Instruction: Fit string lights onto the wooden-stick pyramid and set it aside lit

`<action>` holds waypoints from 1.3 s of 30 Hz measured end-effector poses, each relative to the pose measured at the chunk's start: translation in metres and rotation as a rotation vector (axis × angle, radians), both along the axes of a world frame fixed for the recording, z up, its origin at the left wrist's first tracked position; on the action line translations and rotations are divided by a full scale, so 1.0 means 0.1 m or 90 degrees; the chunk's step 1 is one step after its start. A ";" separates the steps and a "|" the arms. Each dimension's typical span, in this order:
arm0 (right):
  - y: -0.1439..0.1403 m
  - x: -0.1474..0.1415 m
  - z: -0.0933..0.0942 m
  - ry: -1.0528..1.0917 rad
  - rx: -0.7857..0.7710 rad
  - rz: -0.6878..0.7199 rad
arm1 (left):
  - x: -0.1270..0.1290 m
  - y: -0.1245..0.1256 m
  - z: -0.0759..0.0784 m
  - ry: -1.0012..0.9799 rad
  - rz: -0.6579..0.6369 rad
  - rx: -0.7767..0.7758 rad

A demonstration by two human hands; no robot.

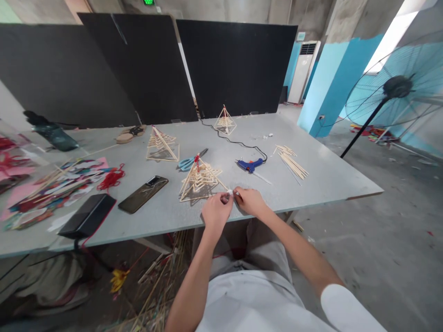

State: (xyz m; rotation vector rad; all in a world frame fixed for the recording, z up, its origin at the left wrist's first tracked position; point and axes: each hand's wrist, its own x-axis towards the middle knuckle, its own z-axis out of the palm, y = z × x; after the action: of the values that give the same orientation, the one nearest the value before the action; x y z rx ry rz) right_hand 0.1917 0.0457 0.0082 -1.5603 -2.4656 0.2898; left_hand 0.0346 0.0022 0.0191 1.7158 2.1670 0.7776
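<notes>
Both hands, left hand [216, 210] and right hand [249, 200], pinch a small white piece [230, 192] at the finished stick pyramid's [199, 180] five o'clock corner; loose sticks [292, 161] remain unused.

**Two hands pinch a small white piece beside a stick pyramid**

Near the front edge of the grey table [321, 180], the left hand [216, 210] and right hand [249, 200] meet, fingertips pinched on a small white piece [230, 192]. Just beyond them stands a stick pyramid [199, 180] with a red tie at its peak. Blue scissors [189, 161], a blue glue gun [249, 164], loose sticks [292, 161], a phone [143, 194] and two more pyramids lie farther back.
</notes>
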 end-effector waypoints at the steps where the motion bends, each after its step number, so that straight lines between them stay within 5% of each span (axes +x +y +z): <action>1: 0.00 0.00 0.00 0.000 0.002 0.003 | 0.00 0.00 0.00 0.001 0.000 0.000; 39: -0.10 -0.01 0.10 0.004 -0.008 -0.029 | -0.04 -0.02 -0.14 0.013 -0.041 0.084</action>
State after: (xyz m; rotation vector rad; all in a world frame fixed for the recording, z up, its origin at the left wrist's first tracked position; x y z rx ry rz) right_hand 0.1902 0.0357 0.0184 -1.6158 -2.4246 0.3028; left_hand 0.0308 0.0002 0.0046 1.8552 2.1055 0.9087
